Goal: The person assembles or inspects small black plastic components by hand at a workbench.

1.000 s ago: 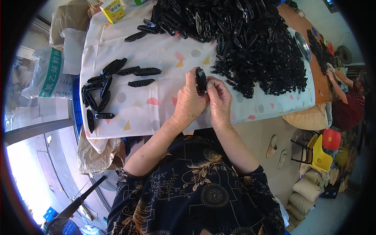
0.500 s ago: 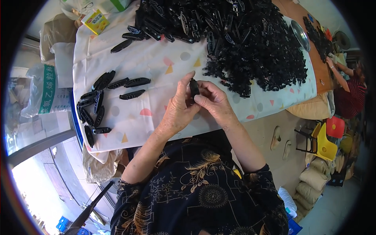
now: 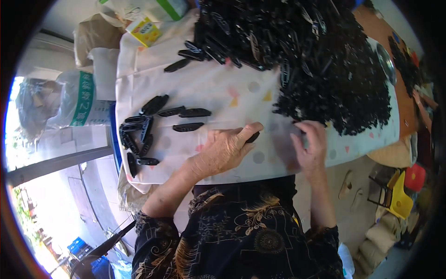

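My left hand [image 3: 225, 152] is closed around a black plastic part [image 3: 253, 137], most of it hidden by the fingers. To its right, my right hand [image 3: 312, 148] has thumb and fingers apart with nothing seen between them. It is nearest to the front edge of a heap of small black pieces [image 3: 344, 104]. Beyond my hands lies a big heap of long black plastic parts [image 3: 241, 37]. Several similar long parts lie on the left of the table, one [image 3: 188, 126] of them just past my left hand.
A patterned white cloth [image 3: 218, 181] covers the table. At the back left stands a yellow box [image 3: 145, 31]; a metal bowl [image 3: 385, 64] sits at the right edge. Plastic bags [image 3: 69, 100] are on the left. A yellow chair [image 3: 400, 197] and another person's arm [image 3: 422, 109] are at the right.
My hands have come apart. The left keeps the black part, while the right has let go and moved right toward the small pieces. The whole view has shifted.
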Available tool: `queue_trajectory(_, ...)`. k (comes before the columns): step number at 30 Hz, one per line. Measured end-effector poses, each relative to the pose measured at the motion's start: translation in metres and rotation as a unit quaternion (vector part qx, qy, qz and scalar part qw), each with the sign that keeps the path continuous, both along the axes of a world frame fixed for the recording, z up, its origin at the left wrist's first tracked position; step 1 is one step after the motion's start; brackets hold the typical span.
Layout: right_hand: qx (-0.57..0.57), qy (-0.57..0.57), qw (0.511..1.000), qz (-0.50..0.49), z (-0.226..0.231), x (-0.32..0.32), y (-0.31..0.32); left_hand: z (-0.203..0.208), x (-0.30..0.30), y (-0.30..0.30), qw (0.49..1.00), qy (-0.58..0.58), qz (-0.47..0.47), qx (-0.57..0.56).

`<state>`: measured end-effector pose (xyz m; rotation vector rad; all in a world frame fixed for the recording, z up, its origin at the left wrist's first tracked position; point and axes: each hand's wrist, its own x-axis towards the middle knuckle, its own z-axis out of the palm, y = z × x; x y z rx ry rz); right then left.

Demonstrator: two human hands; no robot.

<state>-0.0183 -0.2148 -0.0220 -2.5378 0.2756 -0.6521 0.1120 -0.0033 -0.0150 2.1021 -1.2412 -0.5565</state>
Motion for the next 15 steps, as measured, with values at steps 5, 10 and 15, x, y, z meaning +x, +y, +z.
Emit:
queue_trajectory(5, -0.187, 0.116, 0.975, -0.042, -0.012, -0.005, -0.02, 0.007, 0.059, 0.013, 0.981, -0.165, -0.015, 0.101)
queue_trajectory(10, -0.217, 0.105, 0.97, -0.026, -0.006, 0.004, -0.017, -0.02, 0.153, 0.022, 0.912, -0.339, 0.22, 0.073)
queue_trajectory(15, -0.23, 0.077, 0.969, 0.047, -0.017, 0.012, -0.023, -0.033, 0.182, 0.039, 0.908, -0.287, 0.265, 0.152)
